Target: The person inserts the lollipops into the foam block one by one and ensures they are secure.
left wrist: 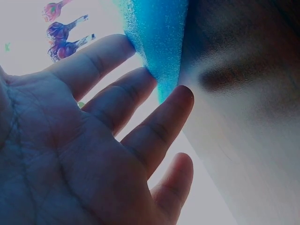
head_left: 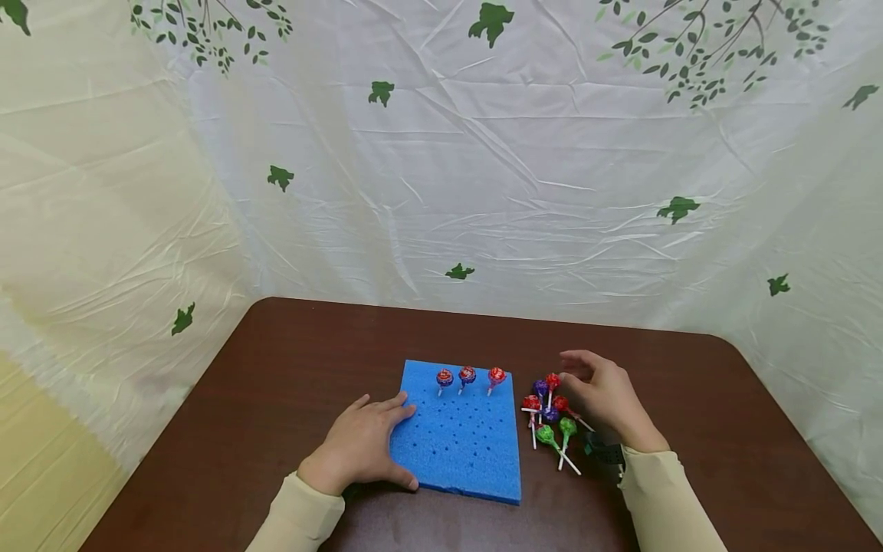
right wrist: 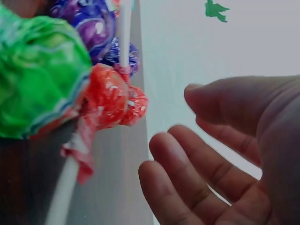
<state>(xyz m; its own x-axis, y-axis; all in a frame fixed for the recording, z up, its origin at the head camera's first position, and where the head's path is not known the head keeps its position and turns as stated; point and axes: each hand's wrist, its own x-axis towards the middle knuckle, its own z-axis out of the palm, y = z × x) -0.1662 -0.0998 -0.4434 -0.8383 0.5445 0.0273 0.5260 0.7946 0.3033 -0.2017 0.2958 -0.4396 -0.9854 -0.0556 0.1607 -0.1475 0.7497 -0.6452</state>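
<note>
The blue foam board (head_left: pixel 458 431) was full of little holes, and three lollipops (head_left: pixel 467 375) stood in it near its far edge. The left hand (head_left: pixel 369 443) lay at the board's left edge, fingers spread, touching it but not squeezing. Right of the board lay a loose heap of lollipops (head_left: pixel 550 415), red, purple and green. The right hand (head_left: pixel 608 395) was there, fingers softly bent, thumb apart, holding nothing, just beside a red lollipop (head_left: pixel 553 379). I'd say this was the reaching part. Next, it seemed, called for pinching one without knocking the rest.
</note>
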